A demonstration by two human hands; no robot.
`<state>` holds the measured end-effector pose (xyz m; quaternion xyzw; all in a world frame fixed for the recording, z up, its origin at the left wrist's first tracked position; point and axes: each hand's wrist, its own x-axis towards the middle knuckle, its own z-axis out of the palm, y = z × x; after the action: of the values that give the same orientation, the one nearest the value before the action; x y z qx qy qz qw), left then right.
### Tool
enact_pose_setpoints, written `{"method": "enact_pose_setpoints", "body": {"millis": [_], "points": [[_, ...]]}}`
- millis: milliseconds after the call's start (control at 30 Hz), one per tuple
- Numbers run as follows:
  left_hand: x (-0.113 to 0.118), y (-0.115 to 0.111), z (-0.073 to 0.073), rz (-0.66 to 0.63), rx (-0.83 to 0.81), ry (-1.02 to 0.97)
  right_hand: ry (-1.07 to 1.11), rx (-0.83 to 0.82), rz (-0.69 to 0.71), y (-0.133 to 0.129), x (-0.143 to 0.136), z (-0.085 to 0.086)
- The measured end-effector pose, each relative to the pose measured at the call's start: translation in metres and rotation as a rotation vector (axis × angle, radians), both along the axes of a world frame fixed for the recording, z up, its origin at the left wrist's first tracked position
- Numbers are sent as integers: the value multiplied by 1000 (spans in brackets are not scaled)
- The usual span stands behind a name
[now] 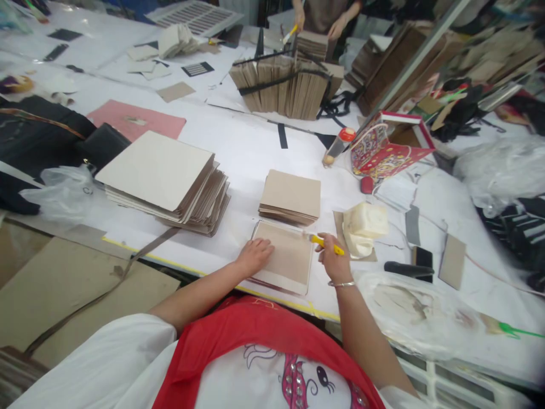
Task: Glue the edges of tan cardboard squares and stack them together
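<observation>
My left hand [255, 257] lies on the left edge of a tan cardboard sheet [287, 258] at the table's front edge, its fingers stretched out. My right hand [335, 262] grips a yellow-handled paintbrush [319, 241], with the bristles over the sheet's upper right corner. The sheet lies on a slightly larger pale board. Just behind it is a small stack of tan cardboard pieces [290, 192]. Left of that rises a taller stack of larger grey-white boards [157, 170]. A cream block-shaped container [365, 220], coated with something pale, stands right of my right hand.
Across the table a co-worker's hand [299, 20] holds another yellow brush beside strapped cardboard bundles [283, 85]. A red patterned box [392, 145] and red-capped jar [339, 145] stand at right. Nearer are a black-handled tool [406, 268] and a plastic-covered tray [409, 307].
</observation>
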<state>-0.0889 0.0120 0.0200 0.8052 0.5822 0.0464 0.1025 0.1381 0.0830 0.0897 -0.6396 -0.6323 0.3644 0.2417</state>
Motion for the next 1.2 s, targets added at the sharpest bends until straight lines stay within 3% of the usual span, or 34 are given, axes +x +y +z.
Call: {"method": "enact_pose_setpoints", "body": {"millis": [100, 200, 267, 367, 533, 633, 700, 767, 867, 1000, 1200], "points": [[9, -7, -11, -25, -18, -5, 371, -206, 13, 12, -49, -24], [10, -8, -18, 11, -40, -1, 421, -303, -26, 20, -93, -52], [9, -8, -19, 30, -54, -2, 404, -318, -60, 24, -103, -64], [9, -8, -19, 55, -72, -7, 364, -299, -118, 27, -83, -69], [11, -12, -21, 51, -55, -48, 256, -242, -279, 23, -3, -58], [3, -6, -26, 24, -67, -141, 212, -201, -297, 19, 24, -54], [-12, 5, -30, 32, -95, -246, 190, -173, -281, 17, 28, -54], [-34, 18, -36, 143, -99, -298, 153, -140, -257, 17, 26, -56], [-71, 34, -46, 321, -82, -168, 70, -92, -210, 16, 22, -57], [-101, 44, -57, 216, -206, 52, 49, -33, -142, 9, 18, -47], [-107, 45, -63, 129, -259, 71, 158, 134, -40, -16, 6, -24]]}}
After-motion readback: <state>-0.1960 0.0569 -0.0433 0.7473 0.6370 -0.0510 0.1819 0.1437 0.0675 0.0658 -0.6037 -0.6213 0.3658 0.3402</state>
